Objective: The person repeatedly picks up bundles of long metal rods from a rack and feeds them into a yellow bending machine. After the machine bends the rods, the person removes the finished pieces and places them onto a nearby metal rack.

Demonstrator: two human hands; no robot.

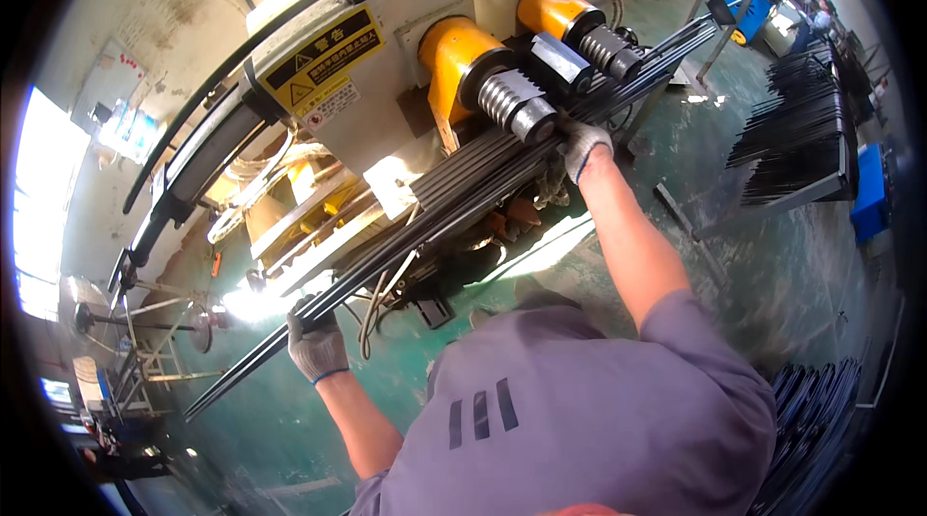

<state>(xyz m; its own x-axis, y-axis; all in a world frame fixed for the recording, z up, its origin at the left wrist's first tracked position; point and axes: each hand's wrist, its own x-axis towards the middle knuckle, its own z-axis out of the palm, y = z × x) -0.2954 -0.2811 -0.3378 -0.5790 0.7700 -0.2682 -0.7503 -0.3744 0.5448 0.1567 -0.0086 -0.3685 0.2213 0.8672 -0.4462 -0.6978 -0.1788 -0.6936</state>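
A bundle of long dark metal rods (pixel 386 260) runs slantwise from the lower left up to the right, along the front of a pale machine (pixel 386 62). Near its lower-left end, my left hand (pixel 317 347), in a light work glove, is closed around the rods. Farther along, my right hand (pixel 586 146), gloved too, grips the rods beside a ribbed metal spindle (pixel 517 103); its fingertips are partly hidden. The spindle projects from an orange housing (pixel 459 57). A second orange housing (pixel 555 9) with a similar spindle (pixel 610 51) stands to the right.
A rack of many dark rods (pixel 787 125) stands at the right, near a blue bin (pixel 870 193). Looped dark pieces (pixel 806 419) lie at lower right. A cable (pixel 367 323) hangs below the machine over the green floor (pixel 261 429). A curved black arm (pixel 193 164) juts out left.
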